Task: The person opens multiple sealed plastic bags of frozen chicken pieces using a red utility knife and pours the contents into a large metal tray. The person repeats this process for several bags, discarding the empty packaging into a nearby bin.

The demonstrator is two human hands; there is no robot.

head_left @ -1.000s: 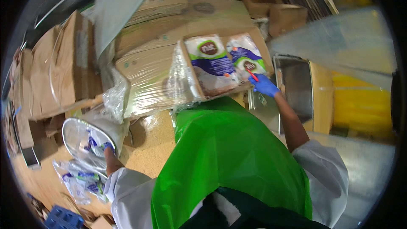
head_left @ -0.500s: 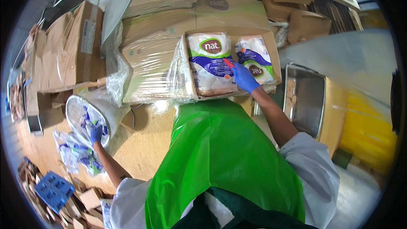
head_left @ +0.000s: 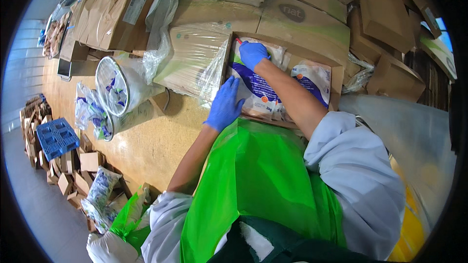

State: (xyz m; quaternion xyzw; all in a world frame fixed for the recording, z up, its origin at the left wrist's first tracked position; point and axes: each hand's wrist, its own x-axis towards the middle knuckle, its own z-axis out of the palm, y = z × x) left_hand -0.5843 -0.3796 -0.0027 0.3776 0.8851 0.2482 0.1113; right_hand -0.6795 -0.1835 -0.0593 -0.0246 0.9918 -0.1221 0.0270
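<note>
An open cardboard box point(head_left: 336, 87) in front of me holds printed plastic bags of food, white with purple and green. My right hand point(head_left: 254, 55), in a blue glove, is over the upper end of the left bag point(head_left: 258, 90). It is closed round a slim red tool point(head_left: 239, 41), whose tip sticks out at the box's far left corner; its kind is mostly hidden. My left hand point(head_left: 225, 104), also blue-gloved, lies at the box's left wall with fingers stretched onto the bag's edge. A second bag point(head_left: 313, 80) lies to the right, partly behind my right forearm.
Film-wrapped cartons point(head_left: 214, 17) are stacked behind the box. At left stands a clear-lined waste bin point(head_left: 113, 85) with used wrappers, beside a bag of wrappers point(head_left: 87, 104). Farther lie a blue plastic pallet point(head_left: 57, 138) and heaped cardboard point(head_left: 92, 160). Empty boxes point(head_left: 385, 12) are at right.
My left hand has come from the waste bin to the box's left side. My right hand has moved with the red tool to the bag's far end. The view has swung left.
</note>
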